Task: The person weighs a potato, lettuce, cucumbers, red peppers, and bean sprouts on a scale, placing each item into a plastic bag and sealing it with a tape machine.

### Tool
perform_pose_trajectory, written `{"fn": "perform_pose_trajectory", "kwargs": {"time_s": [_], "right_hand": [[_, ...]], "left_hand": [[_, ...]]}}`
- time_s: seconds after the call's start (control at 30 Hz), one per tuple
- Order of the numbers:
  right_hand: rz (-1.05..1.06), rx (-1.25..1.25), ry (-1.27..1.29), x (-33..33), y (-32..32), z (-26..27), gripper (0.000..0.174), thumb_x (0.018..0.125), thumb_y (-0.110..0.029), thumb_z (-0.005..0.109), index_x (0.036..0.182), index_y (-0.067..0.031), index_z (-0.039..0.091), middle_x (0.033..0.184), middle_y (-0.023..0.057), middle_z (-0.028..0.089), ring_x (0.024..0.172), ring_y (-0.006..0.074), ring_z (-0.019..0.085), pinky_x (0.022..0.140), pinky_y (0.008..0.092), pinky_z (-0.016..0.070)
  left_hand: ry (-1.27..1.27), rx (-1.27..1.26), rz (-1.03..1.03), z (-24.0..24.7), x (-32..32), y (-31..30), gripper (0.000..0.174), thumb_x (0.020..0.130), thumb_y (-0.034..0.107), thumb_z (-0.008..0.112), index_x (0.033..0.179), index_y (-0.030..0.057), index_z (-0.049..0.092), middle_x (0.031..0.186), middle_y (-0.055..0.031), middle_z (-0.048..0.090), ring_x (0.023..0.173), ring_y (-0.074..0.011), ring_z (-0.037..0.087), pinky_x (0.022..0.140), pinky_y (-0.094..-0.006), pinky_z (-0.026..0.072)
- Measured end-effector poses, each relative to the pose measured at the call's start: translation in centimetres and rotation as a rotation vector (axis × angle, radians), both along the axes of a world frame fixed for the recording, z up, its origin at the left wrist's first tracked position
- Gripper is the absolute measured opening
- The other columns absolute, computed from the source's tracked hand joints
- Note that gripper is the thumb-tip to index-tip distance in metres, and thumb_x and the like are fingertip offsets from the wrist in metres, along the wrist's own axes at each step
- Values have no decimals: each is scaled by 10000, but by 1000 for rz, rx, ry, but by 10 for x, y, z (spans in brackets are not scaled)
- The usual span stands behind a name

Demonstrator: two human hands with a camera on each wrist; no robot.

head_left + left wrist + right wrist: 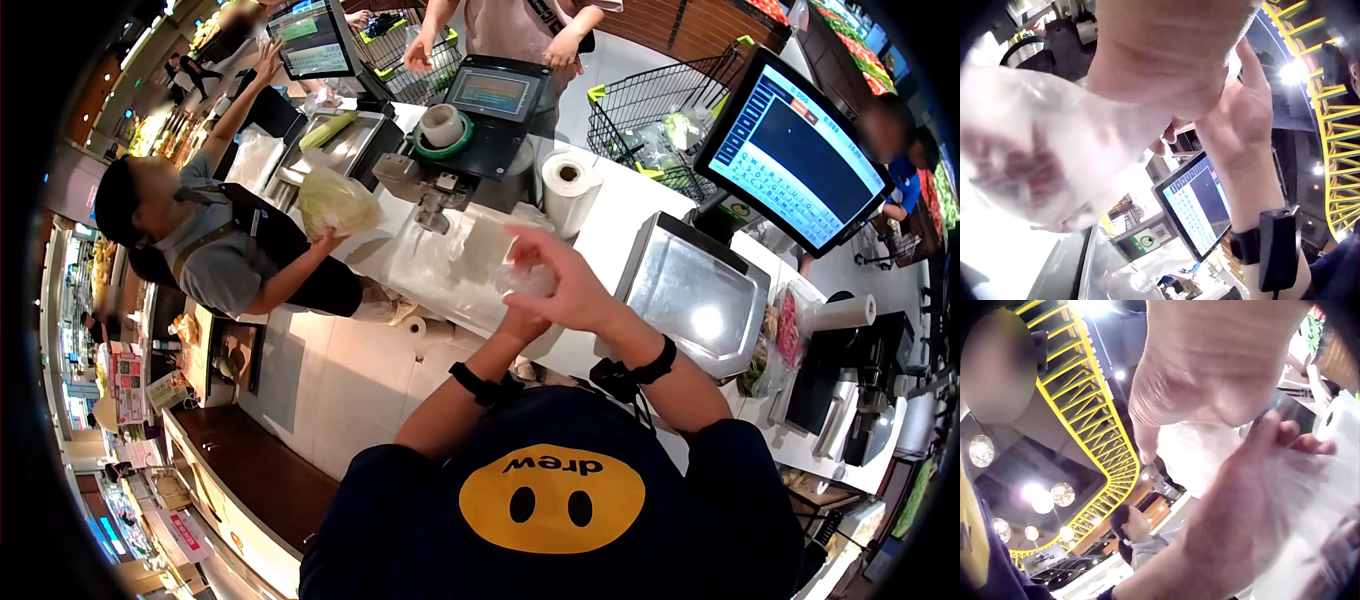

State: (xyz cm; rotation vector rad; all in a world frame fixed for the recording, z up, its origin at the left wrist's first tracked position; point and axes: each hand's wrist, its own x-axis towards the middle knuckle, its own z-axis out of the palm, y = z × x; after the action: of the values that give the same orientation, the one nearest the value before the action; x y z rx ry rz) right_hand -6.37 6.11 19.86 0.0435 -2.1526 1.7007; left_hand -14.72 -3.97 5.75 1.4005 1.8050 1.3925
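My right hand (568, 278) is raised over the white counter, thumb and fingers curved around clear plastic. Below it, my left hand (525, 324) is mostly covered by the right in the head view. In the left wrist view a clear plastic bag (1035, 150) bulges out beside the hands, with blurred dark reddish shapes showing through it. Thin film stretches over the left fingers in the right wrist view, where they grip the gathered plastic. The two hands are close together at the wrists. Both wrists wear black bands.
A metal weighing scale (690, 290) and a touchscreen (795, 155) stand to the right. Ahead are a plastic roll (570, 190) and a device with a tape ring (440, 130). At left, a person holds a bagged vegetable (335, 200). A shopping cart (650, 110) stands beyond the counter.
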Motion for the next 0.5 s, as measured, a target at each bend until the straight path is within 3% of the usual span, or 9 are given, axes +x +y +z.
{"fn": "perform_pose_trajectory", "kwargs": {"time_s": [0.03, 0.07, 0.13, 0.17, 0.2, 0.23, 0.33, 0.43, 0.5], "right_hand": [[-32, -48, 39, -7, 1, -3, 912, 671, -138, 834, 1448, -78, 360, 1146, 84, 567, 1043, 200, 562, 948, 312, 444], [-66, -97, 79, -12, 7, -9, 977, 666, -149, 846, 1479, -79, 309, 1231, 101, 541, 1115, 213, 539, 983, 325, 427], [-18, -212, 11, -11, 19, -25, 1165, 655, -128, 874, 1549, -109, 128, 1336, 90, 492, 1259, 217, 452, 1073, 365, 358], [31, -244, -62, -13, 18, -34, 1175, 643, -135, 882, 1547, -106, 132, 1361, 98, 475, 1272, 217, 445, 1081, 361, 353], [77, -279, -134, -13, 14, -43, 1185, 631, -142, 890, 1544, -104, 137, 1385, 106, 458, 1284, 216, 438, 1089, 356, 348], [122, -315, -205, -14, 12, -53, 1195, 619, -150, 899, 1542, -102, 141, 1409, 114, 442, 1296, 216, 431, 1097, 352, 343], [122, -179, -169, -30, 0, -70, 951, 664, -177, 874, 1452, -72, 352, 1366, 82, 490, 1252, 208, 468, 1063, 349, 374], [-44, 26, -154, -52, -9, -88, 672, 729, -140, 798, 1325, -45, 504, 1266, 87, 569, 1162, 201, 533, 1012, 348, 413], [-139, 88, -117, -63, -12, -105, 536, 753, -101, 731, 1258, -45, 560, 1194, 101, 606, 1103, 185, 559, 967, 343, 439]], "left_hand": [[50, -15, 28, 18, -7, -5, 446, 844, 180, 654, 1256, 40, 557, 1320, -149, 531, 1236, -311, 498, 1044, -410, 377], [-275, 53, 87, 44, -7, -7, 298, 829, 163, 660, 1106, 56, 639, 1104, -107, 619, 1048, -308, 598, 918, -386, 465], [129, 49, -2, 60, -33, -11, 269, 822, 162, 664, 1065, 51, 632, 1044, -94, 610, 972, -309, 608, 844, -374, 485], [331, 49, -50, 69, -44, -10, 255, 818, 161, 666, 1044, 48, 629, 1014, -88, 605, 934, -309, 613, 808, -368, 495], [160, 120, -11, 88, -45, -8, 223, 772, 169, 709, 940, 53, 616, 976, -90, 572, 876, -301, 592, 757, -404, 471], [246, 90, -1, 98, -51, -7, 234, 755, 172, 714, 924, 55, 603, 928, -95, 561, 869, -308, 582, 750, -401, 468], [583, 54, 53, 132, -66, -7, 207, 713, 168, 708, 816, 58, 566, 826, -110, 548, 818, -325, 563, 691, -422, 445], [656, -156, 32, 157, -81, -14, 141, 701, 142, 693, 756, 67, 587, 796, -109, 571, 753, -343, 557, 665, -432, 436], [596, -104, 62, 143, -96, -18, 122, 680, 135, 693, 771, 65, 653, 790, -107, 654, 727, -354, 599, 670, -424, 473]]}}
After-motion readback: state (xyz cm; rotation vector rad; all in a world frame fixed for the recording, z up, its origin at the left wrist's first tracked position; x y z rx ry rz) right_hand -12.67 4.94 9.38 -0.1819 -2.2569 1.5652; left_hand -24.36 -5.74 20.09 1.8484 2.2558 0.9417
